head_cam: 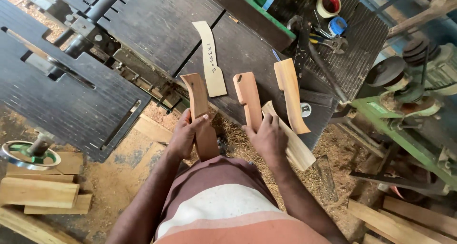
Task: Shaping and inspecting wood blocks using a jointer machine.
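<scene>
- Dark ribbed machine table (238, 53) is seen filling the upper frame; sawdust is spread over the floor below its near edge.
- Green machine frame (404, 130) with pulleys is seen at right; stacked wood blocks (40, 191) lie at lower left, beside a green handwheel (28, 153).
- Brown curved wood piece (200, 115) is gripped by the left hand (183, 134): fingers (202, 119) are wrapped around its middle, thumb side pressed on. Its long axis runs roughly away from the body, top end over the table edge, lower end overhanging toward the waist.
- Pale wood piece (295, 144) is held down by the right hand (269, 137), fingers together and laid flat over its upper end; its axis slants down to the right, off the table edge.
- Reddish wood piece (247, 99) lies on the table just beyond the right fingertips, touching or nearly so; long axis away from the body. The right hand is nearer to it than the left.
- Light tan wood piece (290, 92) lies further right, apart from both hands.
- Pale curved template (212, 63) lies flat beyond the brown piece, untouched.
- Tape roll (328, 4), tape measure (337, 26) and pliers (328, 42) are seen at the top right.
</scene>
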